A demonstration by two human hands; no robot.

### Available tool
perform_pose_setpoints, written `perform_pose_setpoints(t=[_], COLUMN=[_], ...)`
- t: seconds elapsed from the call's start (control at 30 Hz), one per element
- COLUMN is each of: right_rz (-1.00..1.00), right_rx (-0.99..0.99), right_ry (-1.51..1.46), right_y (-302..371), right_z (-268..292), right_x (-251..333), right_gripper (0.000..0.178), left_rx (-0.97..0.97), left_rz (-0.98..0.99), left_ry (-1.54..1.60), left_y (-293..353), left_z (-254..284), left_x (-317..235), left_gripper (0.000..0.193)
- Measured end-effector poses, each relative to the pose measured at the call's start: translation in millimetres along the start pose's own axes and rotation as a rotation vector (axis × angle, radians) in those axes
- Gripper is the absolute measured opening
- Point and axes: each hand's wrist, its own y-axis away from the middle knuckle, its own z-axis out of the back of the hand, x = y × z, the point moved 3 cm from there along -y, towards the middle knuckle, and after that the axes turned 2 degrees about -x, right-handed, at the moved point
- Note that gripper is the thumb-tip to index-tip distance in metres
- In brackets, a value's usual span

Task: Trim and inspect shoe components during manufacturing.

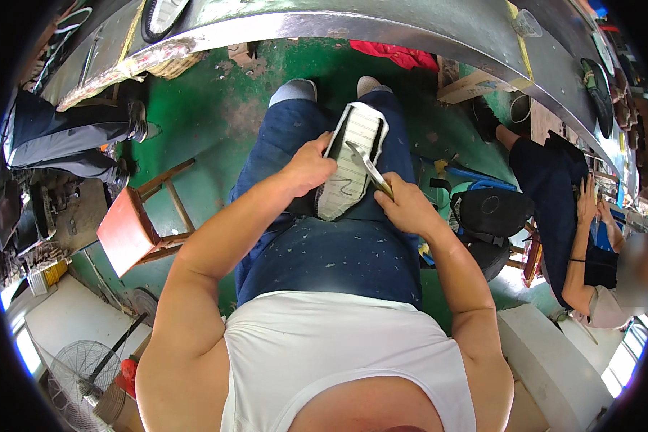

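A shoe (347, 155) rests on my lap between my thighs, its pale underside turned up and its sides dark. A dark curved mark shows on the underside near the end closest to me. My left hand (312, 167) is closed on the shoe's left edge. In my right hand (408, 205) is a hammer (371, 171), its metal head lying over the middle of the shoe; I cannot tell whether it touches. My fingers wrap round the handle and hide its lower end. Blue cloth (331, 255) flecked with pale bits covers my lap.
A metal-edged workbench (281, 26) curves across the far side, with shoe soles (164, 18) on it. An orange-topped stool (127, 230) stands left, a black padded seat (491, 209) right. Another person (590, 252) sits far right; someone's legs (75, 124) show at left.
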Motion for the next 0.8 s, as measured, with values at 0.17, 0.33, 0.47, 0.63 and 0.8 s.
perform_pose_setpoints(t=[0.17, 0.33, 0.47, 0.63, 0.8], right_rz=[0.011, 0.329, 0.536, 0.310, 0.356], right_rx=[0.187, 0.104, -0.045, 0.205, 0.023], right_ry=[0.082, 0.235, 0.600, 0.712, 0.373], right_y=[1.1, 12.0, 5.1, -7.9, -0.4], right_z=[31.0, 42.5, 40.9, 46.5, 2.9], right_x=[13.8, 20.9, 42.7, 59.6, 17.0], right_gripper=[0.037, 0.053, 0.057, 0.037, 0.026], left_rx=[0.307, 0.215, 0.153, 0.171, -0.127], left_rz=[0.105, -0.022, -0.060, -0.044, 0.076], left_ry=[0.239, 0.190, -0.182, 0.253, 0.491], left_y=[22.8, 29.4, 32.9, 34.0, 20.5], left_z=[1.6, 5.0, 3.8, -3.8, -16.3], left_x=[-17.4, 25.0, 39.8, 34.2, 38.0], left_gripper=[0.088, 0.094, 0.097, 0.080, 0.060])
